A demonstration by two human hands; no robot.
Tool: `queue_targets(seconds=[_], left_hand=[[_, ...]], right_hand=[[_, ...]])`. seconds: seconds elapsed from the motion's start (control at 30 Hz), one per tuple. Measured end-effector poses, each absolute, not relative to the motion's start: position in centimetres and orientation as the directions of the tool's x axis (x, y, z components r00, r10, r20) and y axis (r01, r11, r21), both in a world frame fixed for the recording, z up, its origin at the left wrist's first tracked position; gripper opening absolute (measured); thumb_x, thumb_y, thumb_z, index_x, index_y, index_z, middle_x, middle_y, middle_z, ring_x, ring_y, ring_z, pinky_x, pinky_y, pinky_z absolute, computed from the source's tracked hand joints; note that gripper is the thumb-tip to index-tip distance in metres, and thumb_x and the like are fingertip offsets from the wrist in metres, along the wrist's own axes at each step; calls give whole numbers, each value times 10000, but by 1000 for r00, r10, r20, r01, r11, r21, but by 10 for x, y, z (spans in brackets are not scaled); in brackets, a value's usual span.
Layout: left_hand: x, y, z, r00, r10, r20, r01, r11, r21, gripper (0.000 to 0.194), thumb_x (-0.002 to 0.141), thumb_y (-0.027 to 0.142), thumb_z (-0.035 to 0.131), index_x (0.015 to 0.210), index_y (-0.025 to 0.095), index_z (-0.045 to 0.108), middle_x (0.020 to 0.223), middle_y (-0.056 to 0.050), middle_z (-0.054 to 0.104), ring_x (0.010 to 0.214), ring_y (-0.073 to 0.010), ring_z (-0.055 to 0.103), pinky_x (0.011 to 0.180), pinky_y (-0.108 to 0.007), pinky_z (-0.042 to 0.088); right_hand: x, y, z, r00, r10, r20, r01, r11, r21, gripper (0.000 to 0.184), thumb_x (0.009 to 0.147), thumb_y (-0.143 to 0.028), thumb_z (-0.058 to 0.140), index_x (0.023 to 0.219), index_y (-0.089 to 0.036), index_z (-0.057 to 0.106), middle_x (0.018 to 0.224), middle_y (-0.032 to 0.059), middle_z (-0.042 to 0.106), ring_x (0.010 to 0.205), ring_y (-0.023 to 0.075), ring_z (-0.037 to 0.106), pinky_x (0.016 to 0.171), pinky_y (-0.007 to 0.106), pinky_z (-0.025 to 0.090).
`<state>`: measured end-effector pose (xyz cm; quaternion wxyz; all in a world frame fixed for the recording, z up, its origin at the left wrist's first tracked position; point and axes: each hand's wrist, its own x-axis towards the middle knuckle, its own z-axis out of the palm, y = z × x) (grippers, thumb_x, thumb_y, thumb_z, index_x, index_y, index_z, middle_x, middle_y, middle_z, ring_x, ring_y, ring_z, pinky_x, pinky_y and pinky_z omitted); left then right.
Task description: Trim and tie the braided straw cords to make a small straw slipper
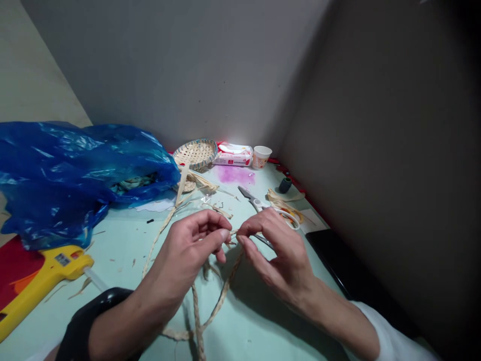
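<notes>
My left hand (199,238) and my right hand (276,250) face each other over the table, fingertips nearly meeting. Each pinches a thin pale strand of plant fibre (233,231) that spans the small gap between them. Below, a braided straw cord (225,291) hangs and loops down towards the near edge, with another length running up along the left of my left hand. Just behind my right hand lie open scissors (248,194) with white handles, partly covered by it.
On the left are a blue plastic bag (75,175) and a yellow glue gun (45,281). Along the back stand a woven basket (197,153), a tissue pack (233,155) and a paper cup (261,157). A dark thread spool (285,185) and a black flat device (345,265) lie right.
</notes>
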<state>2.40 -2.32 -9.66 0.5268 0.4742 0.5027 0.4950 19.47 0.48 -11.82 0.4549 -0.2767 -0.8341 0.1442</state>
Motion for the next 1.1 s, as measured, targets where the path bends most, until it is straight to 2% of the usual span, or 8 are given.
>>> queue_targets(seconds=[0.33,0.5,0.57,0.63,0.73,0.83,0.93,1.1], left_hand=[[29,-21,-82,-43,986,-159,134,164,977,41,671,173,688,642,177,660,612,39,647,543,-125,618,574,-222,473],[30,-23,-88,40,988,-149,202,138,970,79,725,175,635,649,176,658,590,31,634,548,-128,594,571,-227,462],[29,-23,-90,75,987,-145,182,129,975,77,740,173,637,667,176,659,599,30,638,567,-132,616,596,-229,469],[26,-23,-91,94,989,-118,123,106,987,69,760,187,655,692,179,655,637,36,642,574,-126,642,617,-227,475],[22,-23,-92,77,993,-90,15,89,996,59,803,218,673,754,186,664,693,38,656,607,-117,668,616,-207,467],[19,-24,-93,39,993,-112,-87,115,990,38,822,225,685,807,190,684,745,29,678,645,-109,675,627,-191,465],[19,-25,-91,15,994,-111,-141,112,984,45,808,228,712,811,186,698,780,17,690,660,-106,673,669,-191,480],[21,-27,-86,-27,993,-115,-185,108,977,54,779,216,742,806,186,707,782,11,692,650,-109,671,672,-192,492]], right_hand=[[196,7,-120,-540,448,712,443,871,-213,84,935,-82,520,923,-143,577,809,70,653,763,198,506,726,387,375],[198,5,-116,-585,377,718,434,893,-115,97,935,-86,511,936,-121,602,834,87,666,780,210,501,754,411,372],[198,5,-115,-570,412,711,402,894,-196,99,942,-99,510,922,-122,604,835,87,660,774,205,509,736,392,383],[197,7,-114,-498,508,703,377,857,-352,100,946,-107,524,891,-131,604,818,73,647,770,192,527,724,361,398],[197,10,-112,-334,699,633,332,715,-615,102,951,-129,550,877,-150,617,835,44,640,790,166,569,737,314,420],[199,11,-110,-276,814,511,266,576,-773,95,957,-191,557,909,-173,637,874,22,650,810,152,591,737,286,431],[200,9,-108,-335,830,446,208,527,-824,97,940,-240,565,937,-176,638,896,23,654,828,160,600,749,290,444],[199,5,-107,-377,757,534,129,614,-779,114,863,-199,612,966,-154,630,911,43,650,847,171,605,771,304,463]])
